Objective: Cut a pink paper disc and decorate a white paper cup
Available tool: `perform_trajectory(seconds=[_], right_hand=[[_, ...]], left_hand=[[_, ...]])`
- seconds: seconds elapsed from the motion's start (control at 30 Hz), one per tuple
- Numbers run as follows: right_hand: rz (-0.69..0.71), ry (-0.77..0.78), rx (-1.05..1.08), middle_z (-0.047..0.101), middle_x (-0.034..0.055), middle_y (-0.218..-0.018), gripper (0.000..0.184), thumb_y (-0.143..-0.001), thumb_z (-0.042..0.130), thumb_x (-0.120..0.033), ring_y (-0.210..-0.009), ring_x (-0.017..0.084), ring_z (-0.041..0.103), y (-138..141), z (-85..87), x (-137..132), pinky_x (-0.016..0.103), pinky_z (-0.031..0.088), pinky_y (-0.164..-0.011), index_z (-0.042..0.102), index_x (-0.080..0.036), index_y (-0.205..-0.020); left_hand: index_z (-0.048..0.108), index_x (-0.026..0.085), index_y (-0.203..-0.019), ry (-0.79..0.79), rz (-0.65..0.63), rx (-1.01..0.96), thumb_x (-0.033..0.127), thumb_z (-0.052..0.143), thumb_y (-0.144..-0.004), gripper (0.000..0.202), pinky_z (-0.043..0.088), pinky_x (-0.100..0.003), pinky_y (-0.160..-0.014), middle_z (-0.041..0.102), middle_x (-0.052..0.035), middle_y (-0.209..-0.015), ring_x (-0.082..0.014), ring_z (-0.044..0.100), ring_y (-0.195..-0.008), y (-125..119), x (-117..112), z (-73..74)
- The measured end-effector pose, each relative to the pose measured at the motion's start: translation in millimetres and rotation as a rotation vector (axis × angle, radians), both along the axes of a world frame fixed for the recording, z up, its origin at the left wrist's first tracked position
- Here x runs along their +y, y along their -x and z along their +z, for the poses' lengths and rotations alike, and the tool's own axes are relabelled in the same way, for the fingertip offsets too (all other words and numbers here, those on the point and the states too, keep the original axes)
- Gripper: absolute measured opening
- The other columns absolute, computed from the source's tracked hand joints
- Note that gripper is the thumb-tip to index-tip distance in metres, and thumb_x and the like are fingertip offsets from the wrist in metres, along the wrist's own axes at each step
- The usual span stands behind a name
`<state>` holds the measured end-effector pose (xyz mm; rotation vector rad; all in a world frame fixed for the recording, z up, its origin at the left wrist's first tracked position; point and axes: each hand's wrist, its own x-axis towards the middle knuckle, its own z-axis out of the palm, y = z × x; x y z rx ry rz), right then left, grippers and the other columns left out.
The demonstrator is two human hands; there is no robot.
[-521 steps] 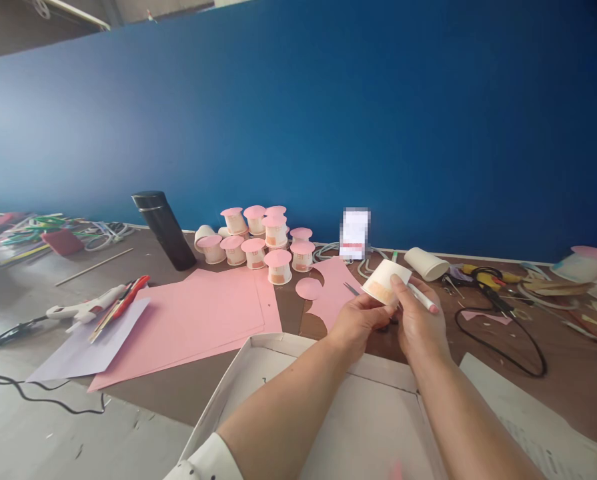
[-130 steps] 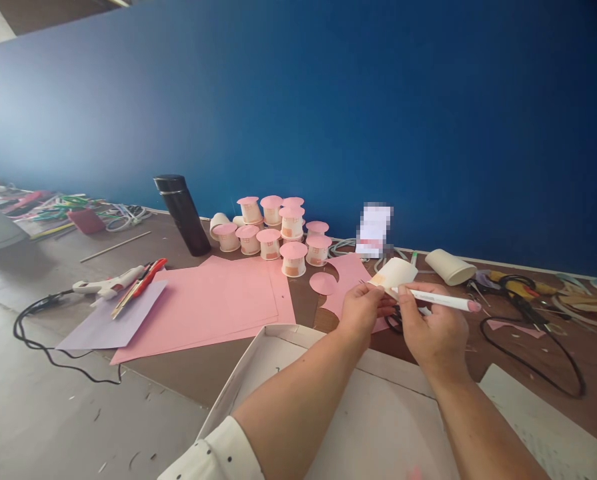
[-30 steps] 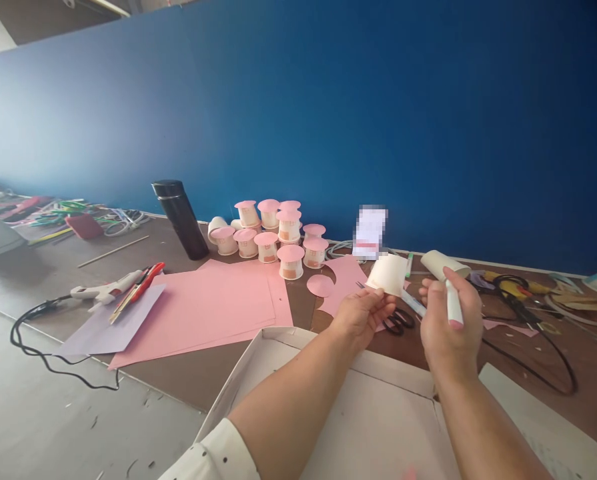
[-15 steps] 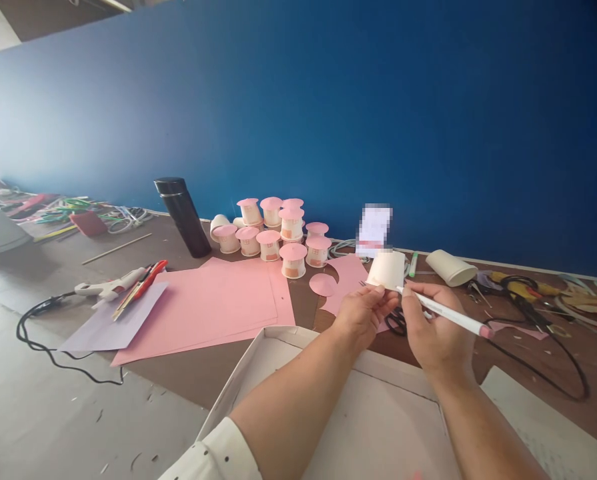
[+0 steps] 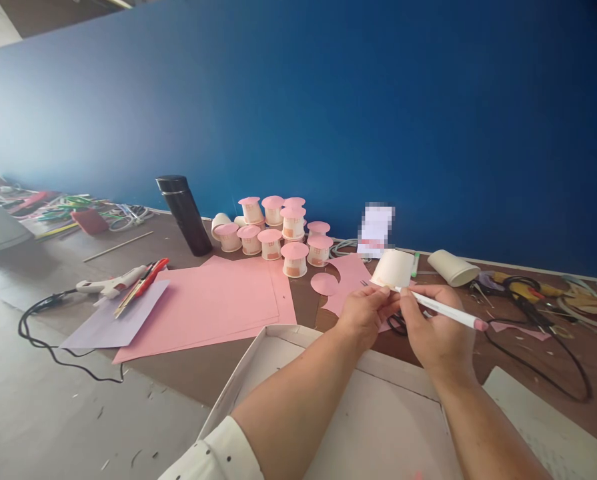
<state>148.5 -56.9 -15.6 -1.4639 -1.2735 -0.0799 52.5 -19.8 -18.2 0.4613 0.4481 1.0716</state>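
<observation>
My left hand [image 5: 365, 313] is closed on the rim of a white paper cup [image 5: 394, 267], which is upside down and a little tilted. Between the fingers of my right hand [image 5: 435, 330] is a white marker [image 5: 445, 309] with a pink end; its tip touches or nearly touches the cup near the rim. Behind my left hand lie a cut pink sheet [image 5: 351, 270] and a pink paper disc [image 5: 325, 284]. Several upturned cups with pink disc roofs and drawn windows, such as this little cup house [image 5: 295, 259], stand grouped to the left, some stacked.
A black flask [image 5: 184, 217] stands left of the cup houses. Pink sheets [image 5: 218, 300], a glue gun [image 5: 111, 283] and a red utility knife [image 5: 143, 283] lie at left. In front is a shallow white tray [image 5: 393, 380]. Another paper cup [image 5: 452, 267] lies on its side near black cables.
The cup has tilted slightly and shifted a little to the right in my left hand. My right hand's marker has turned slightly, its tip staying close to the cup's rim.
</observation>
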Motion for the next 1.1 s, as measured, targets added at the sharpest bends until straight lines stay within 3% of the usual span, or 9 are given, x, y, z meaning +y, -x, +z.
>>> perform_trajectory(seconds=[0.43, 1.1], right_hand=[[-0.029, 0.012, -0.041, 0.067, 0.0073, -0.090, 0.018, -0.079, 0.059, -0.038, -0.084, 0.022, 0.065, 0.3, -0.2, 0.4, 0.033, 0.051, -0.072, 0.059, -0.021, -0.084], [-0.050, 0.014, -0.062, 0.068, 0.0079, -0.089, 0.019, -0.079, 0.059, -0.038, -0.078, 0.021, 0.065, -1.7, -0.5, 0.7, 0.031, 0.052, -0.070, 0.060, -0.020, -0.084]], left_hand=[[0.064, 0.009, -0.068, -0.022, 0.007, 0.017, 0.024, 0.079, -0.066, 0.022, 0.046, -0.031, -0.091, 0.063, -0.0053, -0.071, -0.0127, 0.061, -0.072, -0.4, 1.1, -2.4], [0.064, 0.008, -0.070, -0.007, 0.015, 0.028, 0.018, 0.072, -0.073, 0.014, 0.048, -0.031, -0.088, 0.063, -0.0066, -0.070, -0.0121, 0.062, -0.068, -0.1, 0.4, -1.2]])
